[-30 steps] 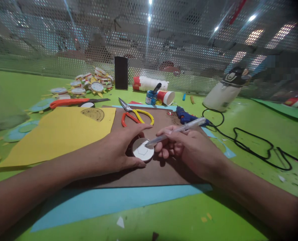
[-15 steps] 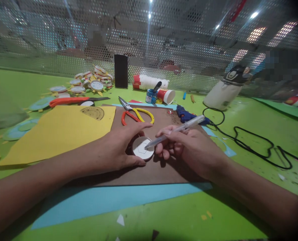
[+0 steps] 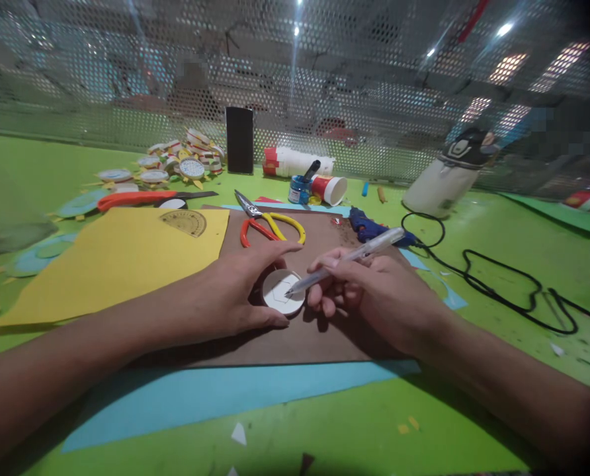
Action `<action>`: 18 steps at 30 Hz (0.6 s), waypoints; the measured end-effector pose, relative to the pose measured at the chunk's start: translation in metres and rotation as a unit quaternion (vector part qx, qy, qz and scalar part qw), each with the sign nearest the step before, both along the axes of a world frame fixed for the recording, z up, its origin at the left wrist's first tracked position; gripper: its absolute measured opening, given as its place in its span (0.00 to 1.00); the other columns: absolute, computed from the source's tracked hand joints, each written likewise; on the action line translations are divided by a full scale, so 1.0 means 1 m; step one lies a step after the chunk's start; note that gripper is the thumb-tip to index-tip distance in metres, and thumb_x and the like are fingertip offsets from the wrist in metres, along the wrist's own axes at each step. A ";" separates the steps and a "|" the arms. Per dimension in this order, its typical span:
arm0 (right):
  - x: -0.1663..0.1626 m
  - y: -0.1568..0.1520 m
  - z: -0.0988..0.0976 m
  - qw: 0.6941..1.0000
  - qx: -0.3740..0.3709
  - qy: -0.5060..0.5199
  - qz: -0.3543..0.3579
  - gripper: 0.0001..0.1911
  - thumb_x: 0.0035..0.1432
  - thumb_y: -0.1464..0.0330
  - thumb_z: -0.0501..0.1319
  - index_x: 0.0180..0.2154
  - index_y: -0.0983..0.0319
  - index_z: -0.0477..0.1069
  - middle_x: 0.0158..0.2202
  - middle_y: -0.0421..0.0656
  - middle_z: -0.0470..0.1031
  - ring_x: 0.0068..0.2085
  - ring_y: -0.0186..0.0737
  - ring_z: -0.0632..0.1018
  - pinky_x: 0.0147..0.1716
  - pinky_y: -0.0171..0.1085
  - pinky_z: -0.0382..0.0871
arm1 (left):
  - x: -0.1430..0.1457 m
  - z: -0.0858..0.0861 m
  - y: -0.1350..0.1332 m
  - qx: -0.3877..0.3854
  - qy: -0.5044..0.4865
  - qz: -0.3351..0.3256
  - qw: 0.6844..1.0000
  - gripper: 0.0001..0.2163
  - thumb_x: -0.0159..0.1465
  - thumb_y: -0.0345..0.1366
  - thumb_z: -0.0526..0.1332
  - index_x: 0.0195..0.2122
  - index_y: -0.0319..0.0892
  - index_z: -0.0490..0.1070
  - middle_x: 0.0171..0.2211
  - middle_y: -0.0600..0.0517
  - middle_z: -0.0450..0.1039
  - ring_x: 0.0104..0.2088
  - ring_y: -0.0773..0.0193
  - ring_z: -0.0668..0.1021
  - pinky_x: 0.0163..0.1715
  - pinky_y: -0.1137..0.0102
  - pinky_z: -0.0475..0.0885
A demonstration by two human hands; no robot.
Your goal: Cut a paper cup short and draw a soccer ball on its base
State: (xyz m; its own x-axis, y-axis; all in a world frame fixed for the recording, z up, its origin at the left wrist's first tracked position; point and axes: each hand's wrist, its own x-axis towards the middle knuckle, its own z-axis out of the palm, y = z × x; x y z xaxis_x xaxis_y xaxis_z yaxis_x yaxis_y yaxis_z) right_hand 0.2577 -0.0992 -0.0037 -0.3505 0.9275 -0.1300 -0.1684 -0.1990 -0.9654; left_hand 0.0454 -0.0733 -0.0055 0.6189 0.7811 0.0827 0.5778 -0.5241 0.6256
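A small white disc [image 3: 279,301] with thin dark lines drawn on its top rests on the brown board [image 3: 255,347]. My left hand [image 3: 240,287] curls round its left side, thumb at the near edge and fingers behind it. In my right hand [image 3: 359,284] a clear-barrelled pen [image 3: 369,246] is gripped, its tip touching the disc's face near the drawn lines. Just beyond my left hand lie scissors [image 3: 270,225] with one orange and one yellow handle, blades pointing away. A yellow sheet [image 3: 126,264] with a protractor [image 3: 186,223] on it lies to the left.
Behind are a pile of decorated discs [image 3: 192,168], a dark phone standing upright [image 3: 239,140], a blue jar [image 3: 299,190] and paper cups [image 3: 331,190]. A blue glue gun [image 3: 369,228], its black cord [image 3: 493,291] and a bottle [image 3: 441,185] are rightward. An orange-handled cutter [image 3: 136,199] lies left.
The pen tip has shifted very slightly on the disc's face. Both hands and everything else stay practically where they were.
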 end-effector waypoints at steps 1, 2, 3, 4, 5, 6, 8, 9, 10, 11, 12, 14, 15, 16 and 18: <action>0.000 0.000 0.000 1.000 0.000 -0.001 -0.001 0.09 0.58 0.65 0.63 0.31 0.65 0.72 0.26 0.46 0.77 0.25 0.36 0.75 0.27 0.37 0.74 | 0.000 0.000 0.000 0.000 -0.002 -0.001 1.000 0.33 0.54 0.41 0.68 0.60 0.49 0.59 0.50 0.50 0.72 0.47 0.54 0.76 0.48 0.61 0.70; 0.000 0.000 0.000 1.000 0.002 -0.002 0.000 0.09 0.58 0.65 0.63 0.30 0.65 0.72 0.26 0.46 0.77 0.25 0.35 0.74 0.27 0.37 0.74 | 0.000 0.001 -0.001 -0.001 -0.004 -0.002 1.000 0.33 0.54 0.41 0.68 0.60 0.49 0.59 0.50 0.50 0.73 0.47 0.54 0.76 0.48 0.61 0.70; 0.000 -0.001 0.001 1.000 0.003 -0.004 0.001 0.09 0.58 0.65 0.63 0.30 0.65 0.72 0.26 0.46 0.77 0.25 0.35 0.74 0.27 0.36 0.74 | 0.000 0.001 -0.001 -0.004 -0.006 -0.003 1.000 0.34 0.54 0.41 0.68 0.61 0.49 0.58 0.50 0.50 0.73 0.47 0.54 0.76 0.48 0.61 0.70; 0.001 -0.001 0.001 1.000 0.005 -0.005 0.002 0.09 0.58 0.65 0.63 0.30 0.65 0.72 0.26 0.46 0.77 0.24 0.35 0.74 0.27 0.36 0.74 | -0.001 0.001 -0.001 -0.007 -0.007 -0.005 1.000 0.34 0.54 0.41 0.68 0.61 0.49 0.57 0.50 0.50 0.73 0.47 0.54 0.76 0.49 0.61 0.70; 0.001 -0.001 0.001 1.000 0.007 -0.005 0.003 0.09 0.58 0.65 0.63 0.30 0.65 0.72 0.26 0.46 0.77 0.24 0.35 0.74 0.27 0.36 0.74 | -0.001 0.001 -0.001 -0.008 -0.008 -0.005 1.000 0.34 0.54 0.41 0.68 0.61 0.49 0.57 0.51 0.50 0.72 0.48 0.54 0.75 0.49 0.60 0.69; 0.001 -0.001 0.001 1.000 0.008 -0.004 0.005 0.09 0.58 0.65 0.63 0.30 0.65 0.72 0.26 0.46 0.78 0.24 0.35 0.74 0.27 0.36 0.74 | -0.001 0.001 -0.001 -0.006 -0.008 -0.006 1.000 0.35 0.54 0.41 0.68 0.62 0.49 0.57 0.51 0.49 0.72 0.48 0.54 0.75 0.49 0.60 0.69; 0.001 -0.001 0.000 1.000 0.006 -0.004 0.005 0.08 0.58 0.65 0.63 0.31 0.65 0.72 0.26 0.46 0.78 0.24 0.35 0.74 0.27 0.36 0.74 | -0.001 0.000 -0.001 0.001 -0.009 -0.004 1.000 0.36 0.54 0.42 0.68 0.62 0.50 0.56 0.52 0.49 0.71 0.49 0.54 0.74 0.50 0.60 0.69; 0.001 -0.001 0.000 1.000 0.004 -0.004 0.004 0.08 0.58 0.65 0.63 0.31 0.64 0.72 0.26 0.46 0.78 0.24 0.34 0.74 0.27 0.36 0.74 | -0.001 -0.001 -0.001 0.005 -0.010 -0.003 1.000 0.36 0.54 0.42 0.68 0.62 0.49 0.56 0.52 0.49 0.71 0.50 0.54 0.74 0.50 0.60 0.69; 0.001 -0.001 0.000 1.000 0.002 -0.004 0.004 0.08 0.57 0.65 0.63 0.31 0.64 0.72 0.26 0.45 0.78 0.24 0.34 0.74 0.27 0.36 0.74 | -0.001 -0.001 0.000 0.007 -0.009 -0.003 1.000 0.36 0.54 0.42 0.68 0.62 0.49 0.57 0.52 0.49 0.71 0.49 0.54 0.74 0.50 0.60 0.69; 0.001 -0.001 0.000 1.000 0.000 -0.005 0.004 0.08 0.57 0.65 0.63 0.31 0.64 0.72 0.26 0.45 0.77 0.24 0.35 0.74 0.27 0.37 0.74 | -0.001 -0.001 0.000 0.007 -0.008 -0.004 1.000 0.35 0.54 0.42 0.68 0.62 0.49 0.57 0.52 0.49 0.71 0.49 0.54 0.74 0.49 0.60 0.69; 0.001 -0.001 0.000 1.000 -0.002 -0.006 0.003 0.08 0.57 0.65 0.63 0.31 0.64 0.72 0.26 0.45 0.77 0.24 0.35 0.74 0.27 0.37 0.74 | 0.000 -0.001 0.000 0.006 -0.007 -0.005 1.000 0.35 0.54 0.42 0.68 0.61 0.49 0.58 0.52 0.49 0.72 0.49 0.54 0.75 0.49 0.61 0.70; 0.001 -0.001 0.000 1.000 -0.004 -0.010 0.000 0.08 0.57 0.65 0.63 0.31 0.64 0.72 0.26 0.45 0.77 0.24 0.35 0.74 0.27 0.37 0.74 | 0.000 0.000 0.000 0.005 -0.007 -0.007 1.000 0.34 0.54 0.41 0.68 0.61 0.49 0.59 0.51 0.49 0.72 0.48 0.54 0.75 0.49 0.61 0.70; 0.001 -0.001 0.001 1.000 -0.004 -0.011 -0.001 0.08 0.57 0.65 0.63 0.31 0.64 0.72 0.26 0.46 0.78 0.24 0.35 0.75 0.27 0.38 0.74 | 0.000 0.000 0.000 0.004 -0.007 -0.007 1.000 0.34 0.54 0.41 0.68 0.61 0.48 0.59 0.51 0.49 0.72 0.49 0.54 0.75 0.49 0.60 0.70; 0.001 -0.001 0.001 1.000 -0.004 -0.013 -0.001 0.09 0.57 0.65 0.63 0.31 0.64 0.72 0.26 0.46 0.78 0.24 0.35 0.75 0.27 0.37 0.74 | 0.000 0.000 0.000 0.003 -0.008 -0.007 1.000 0.33 0.54 0.41 0.68 0.60 0.48 0.59 0.52 0.48 0.72 0.49 0.53 0.75 0.49 0.60 0.70; 0.001 -0.002 0.002 1.000 -0.004 -0.015 0.001 0.09 0.57 0.64 0.63 0.31 0.65 0.72 0.25 0.46 0.78 0.24 0.35 0.75 0.27 0.37 0.74 | 0.001 0.001 0.001 0.001 -0.008 -0.006 1.000 0.34 0.54 0.41 0.68 0.61 0.48 0.59 0.53 0.48 0.72 0.50 0.52 0.75 0.50 0.59 0.70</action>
State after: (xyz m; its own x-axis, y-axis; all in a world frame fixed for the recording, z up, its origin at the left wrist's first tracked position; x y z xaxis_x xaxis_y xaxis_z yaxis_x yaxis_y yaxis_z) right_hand 0.2585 -0.1010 -0.0015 -0.3488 0.9253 -0.1488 -0.1382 -0.2078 -0.9684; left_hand 0.0459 -0.0727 -0.0049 0.6263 0.7739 0.0941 0.5619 -0.5317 0.6337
